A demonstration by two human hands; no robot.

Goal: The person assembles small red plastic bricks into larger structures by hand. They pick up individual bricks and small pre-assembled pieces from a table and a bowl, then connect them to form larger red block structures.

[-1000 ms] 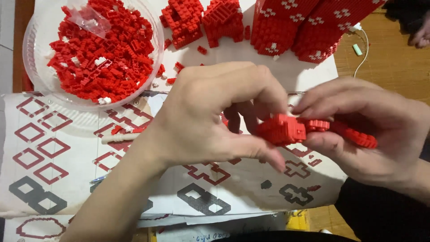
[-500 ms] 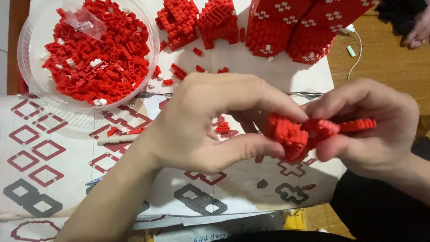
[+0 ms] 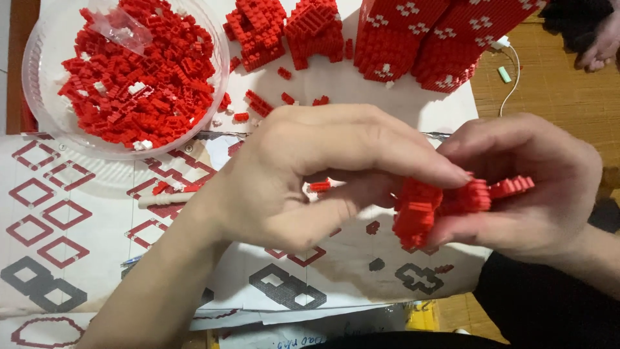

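A small clear plastic bag [image 3: 119,29] is seen crumpled on top of the red bricks in the round transparent bowl [image 3: 39,123] at the upper left. Printed white sheets [image 3: 77,220] patterned with red and grey diamond outlines are spread flat across the worktop. A yellow printed package edge [image 3: 423,317] is glimpsed at the bottom.

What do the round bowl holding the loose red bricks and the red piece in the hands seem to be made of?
The round clear bowl looks like thin glossy plastic, see-through with rim highlights. The small red brick assembly looks like hard moulded plastic, studded and evenly coloured.
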